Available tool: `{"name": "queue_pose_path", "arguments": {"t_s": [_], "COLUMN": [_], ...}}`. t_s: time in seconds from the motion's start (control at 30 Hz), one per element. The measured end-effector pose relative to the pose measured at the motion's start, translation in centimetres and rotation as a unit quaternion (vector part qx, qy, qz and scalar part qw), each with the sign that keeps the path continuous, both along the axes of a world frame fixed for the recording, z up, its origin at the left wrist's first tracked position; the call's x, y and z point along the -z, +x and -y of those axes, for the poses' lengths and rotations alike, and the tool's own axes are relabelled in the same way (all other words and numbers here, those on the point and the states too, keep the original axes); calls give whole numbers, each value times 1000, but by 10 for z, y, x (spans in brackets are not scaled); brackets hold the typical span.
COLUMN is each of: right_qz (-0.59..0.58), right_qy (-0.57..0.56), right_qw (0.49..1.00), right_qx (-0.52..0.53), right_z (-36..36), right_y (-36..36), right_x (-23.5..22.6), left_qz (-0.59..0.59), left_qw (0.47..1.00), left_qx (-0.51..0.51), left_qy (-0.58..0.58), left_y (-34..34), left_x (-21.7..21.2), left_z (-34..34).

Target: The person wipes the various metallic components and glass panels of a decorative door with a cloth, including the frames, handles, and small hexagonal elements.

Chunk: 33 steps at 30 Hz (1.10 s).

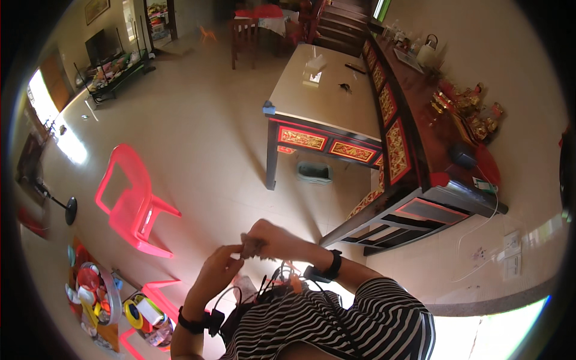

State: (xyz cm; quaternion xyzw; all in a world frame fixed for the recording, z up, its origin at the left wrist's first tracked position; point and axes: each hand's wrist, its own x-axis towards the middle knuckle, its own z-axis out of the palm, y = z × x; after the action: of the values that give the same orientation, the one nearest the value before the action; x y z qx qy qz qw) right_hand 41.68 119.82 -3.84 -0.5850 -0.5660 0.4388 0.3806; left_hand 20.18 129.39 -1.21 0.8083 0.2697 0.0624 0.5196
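Note:
Close in front of my chest, both hands meet around a small brownish-grey, ragged-looking thing [252, 247]; its kind I cannot make out. My right hand [273, 238] is closed over it from above, fingers curled. The fingertips of my left hand [219, 266] pinch at its left side. Each wrist wears a black strap with a small dark device, and cables run across the striped shirt below. Fingers partly cover the thing.
A pink plastic chair [129, 207] stands to the left. Below it are a second pink seat holding colourful items and a round clear container [113, 294] with toys. Ahead right are a carved table [324, 96], a long altar cabinet [414, 144] and a green basin [314, 173].

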Motion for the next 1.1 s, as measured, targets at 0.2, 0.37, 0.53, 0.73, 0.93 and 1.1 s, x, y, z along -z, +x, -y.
{"name": "queue_pose_path", "arguments": {"t_s": [0.2, 0.37, 0.53, 0.73, 0.93, 1.1], "right_qz": [-247, -118, -105, -57, 28, 113], "right_qy": [-42, 9, -11, -8, 40, -31], "right_qw": [958, 960, 935, 919, 901, 852], "right_qx": [141, 255, 340, 389, 430, 511], "right_z": [-90, -152, -212, -280, -343, -402], "right_y": [21, 33, 63, 166, 302, 403], "right_x": [-8, -38, -41, -22, -9, -11], "left_qz": [48, 31, 23, -8, -54, -38], "left_qw": [995, 995, 996, 990, 970, 971], "left_qx": [26, 50, 52, 85, 124, 138], "left_qy": [80, 75, 67, 110, 203, 189], "left_y": [1, 1, 30, 110, 214, 277], "left_x": [0, -1, 4, 17, 2, 2], "left_z": [-123, -215, -284, -368, -445, -498]}}
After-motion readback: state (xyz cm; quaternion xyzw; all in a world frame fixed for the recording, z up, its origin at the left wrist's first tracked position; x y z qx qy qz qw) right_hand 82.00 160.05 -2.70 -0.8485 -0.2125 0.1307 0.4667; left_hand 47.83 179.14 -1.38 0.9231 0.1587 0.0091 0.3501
